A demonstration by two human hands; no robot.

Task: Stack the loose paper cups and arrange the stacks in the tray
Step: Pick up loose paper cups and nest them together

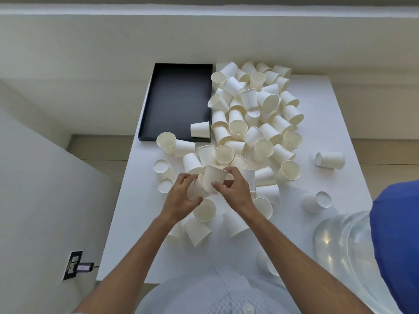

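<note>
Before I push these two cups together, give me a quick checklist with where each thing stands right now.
1. Left hand grips one cup: ok.
2. Right hand grips the second cup: ok.
3. Cups lined up mouth to base: cannot tell.
4. Black tray has room: ok, only one loose cup lies in it.
5. Finished stacks in the tray: not ok, none yet.

Blue object (399, 241) cut off at right edge, clear plastic (340, 243) blurred
</note>
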